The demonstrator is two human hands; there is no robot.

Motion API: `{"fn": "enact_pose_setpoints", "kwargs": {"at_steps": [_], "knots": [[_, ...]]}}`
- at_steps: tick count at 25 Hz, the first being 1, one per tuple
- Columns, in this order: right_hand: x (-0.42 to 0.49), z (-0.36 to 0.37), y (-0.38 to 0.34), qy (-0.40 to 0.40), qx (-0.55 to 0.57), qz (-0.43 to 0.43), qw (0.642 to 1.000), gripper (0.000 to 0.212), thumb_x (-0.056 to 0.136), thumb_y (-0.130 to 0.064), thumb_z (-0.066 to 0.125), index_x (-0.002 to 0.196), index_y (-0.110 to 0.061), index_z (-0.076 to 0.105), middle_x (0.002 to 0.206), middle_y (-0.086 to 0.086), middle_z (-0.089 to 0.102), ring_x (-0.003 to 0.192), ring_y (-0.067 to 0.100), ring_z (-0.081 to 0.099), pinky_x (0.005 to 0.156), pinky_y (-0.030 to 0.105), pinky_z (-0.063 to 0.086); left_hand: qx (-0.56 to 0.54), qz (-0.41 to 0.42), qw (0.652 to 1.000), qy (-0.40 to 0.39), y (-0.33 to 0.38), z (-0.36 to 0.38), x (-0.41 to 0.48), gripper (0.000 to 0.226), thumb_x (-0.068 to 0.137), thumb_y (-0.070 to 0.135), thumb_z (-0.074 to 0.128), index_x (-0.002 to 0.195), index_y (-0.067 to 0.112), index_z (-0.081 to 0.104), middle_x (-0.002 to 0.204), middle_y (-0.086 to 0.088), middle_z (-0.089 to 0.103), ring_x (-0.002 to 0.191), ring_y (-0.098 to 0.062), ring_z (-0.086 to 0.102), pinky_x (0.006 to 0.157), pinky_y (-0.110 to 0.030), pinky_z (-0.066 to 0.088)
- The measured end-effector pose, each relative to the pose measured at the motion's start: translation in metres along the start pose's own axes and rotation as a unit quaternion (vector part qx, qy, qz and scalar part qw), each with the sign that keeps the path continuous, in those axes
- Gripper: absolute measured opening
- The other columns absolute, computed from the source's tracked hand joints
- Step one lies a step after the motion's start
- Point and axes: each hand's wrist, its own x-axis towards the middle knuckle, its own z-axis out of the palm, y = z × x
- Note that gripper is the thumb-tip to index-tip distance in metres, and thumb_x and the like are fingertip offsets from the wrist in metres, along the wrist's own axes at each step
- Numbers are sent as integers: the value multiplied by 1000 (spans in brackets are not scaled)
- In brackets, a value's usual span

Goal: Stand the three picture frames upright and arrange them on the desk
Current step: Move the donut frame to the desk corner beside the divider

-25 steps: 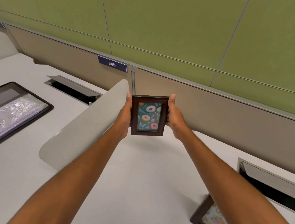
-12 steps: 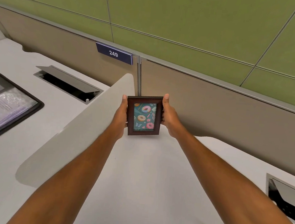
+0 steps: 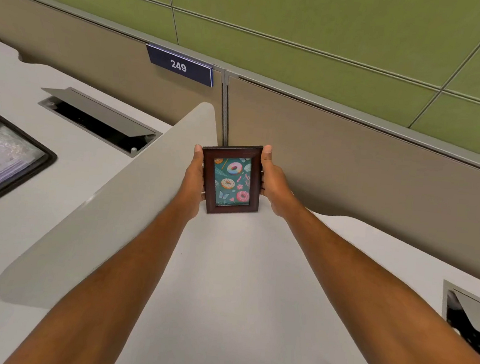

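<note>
A person's two bare arms reach forward over a white desk, both hands holding a small dark brown picture frame upright at the far end of the desk, close to the tan partition wall. The left hand grips the frame's left edge and the right hand grips its right edge, thumbs up along the sides, the doughnut picture facing the viewer. A grey divider runs along the left, beneath a blue "249" sign.
</note>
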Motion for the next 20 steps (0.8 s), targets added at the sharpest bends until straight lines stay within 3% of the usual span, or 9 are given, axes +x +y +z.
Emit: {"fn": "enact_pose_setpoints", "kwargs": {"at_steps": [3, 8, 10, 12, 14, 16, 20], "knots": [[1, -1, 2, -5, 5, 3, 1000, 63, 101, -80, 27, 102, -36, 72, 77, -24, 81, 72, -5, 79, 67, 21, 59, 3, 0, 1000, -4, -1, -1, 1, 78, 102, 85, 24, 117, 32, 80, 105, 8, 86, 108, -21, 77, 102, -48, 52], [-5, -4, -1, -20, -13, 3, 1000, 62, 103, -78, 25, 104, -37, 70, 77, -28, 80, 73, -8, 78, 66, 18, 57, 15, -8, 1000, -22, -2, -5, -4, 86, 103, 83, 24, 146, 24, 70, 143, -6, 74, 131, -34, 70, 118, -58, 49], [-10, -5, -3, -18, -21, -4, 1000, 62, 104, -77, 25, 113, -34, 70, 91, -23, 82, 84, 0, 80, 83, 27, 60, 8, -4, 1000, -19, -6, -9, -11, 85, 104, 81, 26, 153, 22, 63, 149, -6, 70, 138, -34, 66, 117, -55, 49], [-17, -10, -6, -11, -28, -8, 1000, 73, 104, -76, 26, 134, -24, 67, 124, -5, 77, 111, 14, 72, 106, 42, 52, -9, 23, 1000, 1, -15, -11, -21, 81, 107, 77, 29, 158, 21, 58, 152, -5, 67, 146, -31, 60, 120, -54, 43], [-28, -22, -8, -5, -41, 0, 999, 82, 103, -77, 27, 145, -16, 61, 141, 8, 68, 128, 26, 63, 112, 46, 46, -32, 48, 997, 49, -27, -8, -39, 76, 110, 72, 33, 160, 20, 56, 161, -5, 60, 152, -27, 52, 123, -51, 36], [-42, -38, -9, 3, -51, 8, 999, 84, 103, -78, 28, 144, -14, 63, 142, 10, 67, 132, 30, 62, 112, 47, 46, -63, 70, 990, 108, -42, -3, -64, 67, 111, 66, 42, 157, 21, 59, 159, -2, 61, 147, -20, 53, 119, -41, 38], [-84, -74, -19, 23, -53, 4, 998, 82, 102, -80, 30, 136, -16, 68, 135, 8, 72, 128, 28, 66, 108, 43, 49, -82, 105, 974, 184, -62, 15, -126, 27, 111, 54, 54, 129, 38, 67, 118, 28, 69, 114, 7, 63, 98, -21, 44]]}}
